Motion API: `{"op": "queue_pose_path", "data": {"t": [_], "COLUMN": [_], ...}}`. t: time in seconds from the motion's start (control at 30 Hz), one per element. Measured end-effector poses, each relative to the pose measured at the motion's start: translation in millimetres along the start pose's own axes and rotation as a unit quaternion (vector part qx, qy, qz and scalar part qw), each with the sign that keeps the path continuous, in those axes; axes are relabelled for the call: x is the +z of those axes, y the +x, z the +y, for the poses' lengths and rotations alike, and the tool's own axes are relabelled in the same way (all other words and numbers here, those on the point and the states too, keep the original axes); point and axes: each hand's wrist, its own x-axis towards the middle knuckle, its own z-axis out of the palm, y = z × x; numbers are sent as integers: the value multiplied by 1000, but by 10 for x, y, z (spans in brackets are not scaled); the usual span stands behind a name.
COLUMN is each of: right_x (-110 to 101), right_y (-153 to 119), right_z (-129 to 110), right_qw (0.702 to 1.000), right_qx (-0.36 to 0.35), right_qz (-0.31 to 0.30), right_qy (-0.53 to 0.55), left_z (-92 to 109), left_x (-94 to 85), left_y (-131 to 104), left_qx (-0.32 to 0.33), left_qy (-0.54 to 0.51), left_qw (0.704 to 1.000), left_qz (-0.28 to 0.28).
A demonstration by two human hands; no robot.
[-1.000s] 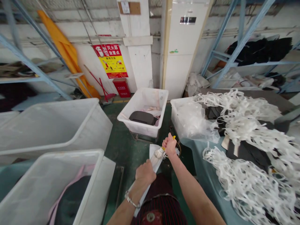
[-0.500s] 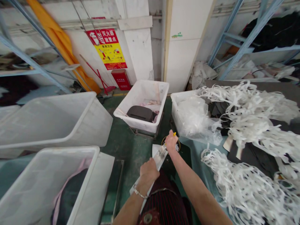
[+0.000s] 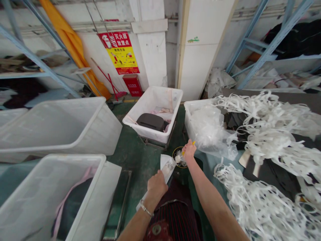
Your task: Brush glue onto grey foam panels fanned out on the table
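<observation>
My left hand [image 3: 157, 184] is closed round a long white strip [image 3: 167, 171], which slants from beside my lap toward the floor and has greyish smudges near its far end. My right hand [image 3: 189, 150] grips a small yellow-handled tool [image 3: 183, 153] with a pale, blurred head; its exact kind is unclear. The tool's head is close to the strip's far end, and I cannot tell whether they touch. Below my right hand is a round container with a yellow rim [image 3: 177, 164], holding pale tangled scraps.
A white tub [image 3: 130, 126] with a dark grey case stands ahead. More white tubs [image 3: 100, 167] are at my left. At right, a bag of clear plastic [image 3: 210, 130] and heaps of white strips [image 3: 263, 201] cover a table. Blue shelving [image 3: 271, 43] stands behind.
My right hand has moved slightly right and away from the strip with the yellow-handled tool. The strip's smudged end is more exposed. My left hand has shifted slightly left and toward me.
</observation>
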Motion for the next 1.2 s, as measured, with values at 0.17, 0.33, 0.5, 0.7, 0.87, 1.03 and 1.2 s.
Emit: {"op": "queue_pose_path", "data": {"t": [0.17,0.33,0.5,0.7,0.87,1.03,1.2], "right_x": [-21,73,82,-3,163,132,108], "right_y": [-30,-339,-274,-59,-334,-275,-355], "right_z": [-55,-47,25,-135,-7,-29,22], "right_qw": [993,991,997,995,993,995,983], "right_qx": [98,42,24,-46,3,-19,-9], "right_qz": [-28,-76,1,73,-94,-56,-163], "right_qy": [64,105,79,53,67,74,81], "left_z": [-22,113,217,124,112,93,108], "left_x": [-33,-38,-15,-35,-32,-18,-9], "left_y": [50,94,43,-36,22,50,94], "left_qx": [-15,-11,8,-2,-8,-8,-5], "left_qy": [-14,-27,-36,-37,-43,-47,-47], "left_qw": [1000,1000,999,999,998,998,998], "left_qz": [1,-6,-17,-25,-38,-44,-49]}}
